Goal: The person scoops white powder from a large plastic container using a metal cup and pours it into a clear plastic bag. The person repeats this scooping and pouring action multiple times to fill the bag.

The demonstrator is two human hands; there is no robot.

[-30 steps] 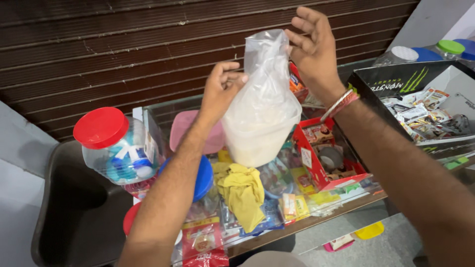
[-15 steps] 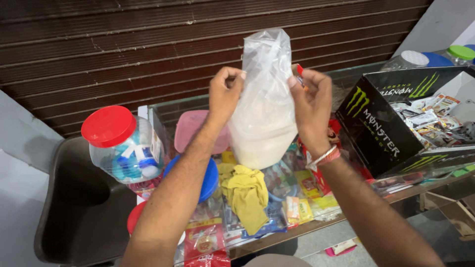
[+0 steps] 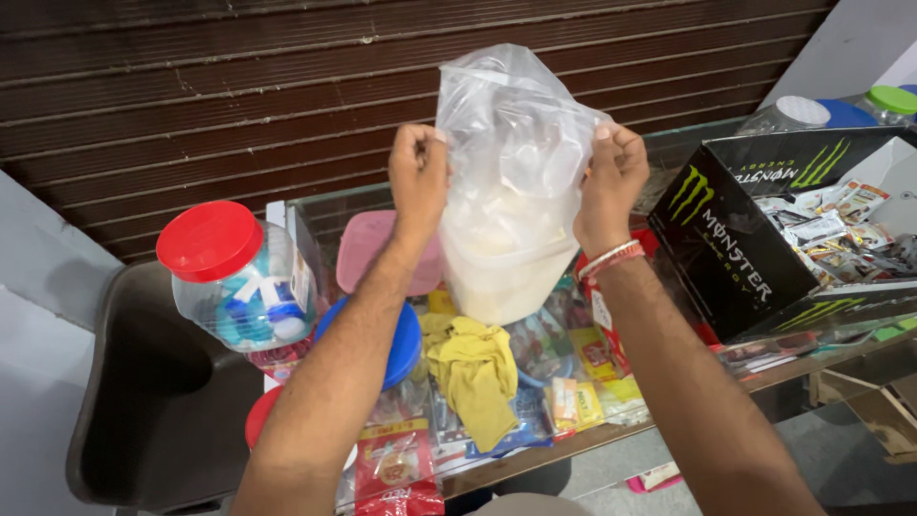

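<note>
A clear plastic bag (image 3: 511, 191) with a white, soft-looking mass in its lower half hangs above a cluttered counter. My left hand (image 3: 418, 172) pinches the bag's left edge near the top. On the opposite edge, at the same height, my right hand (image 3: 611, 177) grips the plastic; a red and white band circles that wrist. Both hands hold the bag up between them, its open top sticking up above my fingers. A crumpled yellow cloth (image 3: 476, 375) lies just below the bag.
A clear jar with a red lid (image 3: 234, 277) stands at the left, a blue-lidded jar (image 3: 406, 344) and a pink lid (image 3: 368, 244) nearer the bag. A black carton of sachets (image 3: 755, 239) sits at the right. Small packets cover the counter (image 3: 573, 440). A dark chair (image 3: 143, 401) is at lower left.
My right hand came down from the bag's top to its right edge. My left hand shifted onto the left edge, and the bag now hangs spread between both hands.
</note>
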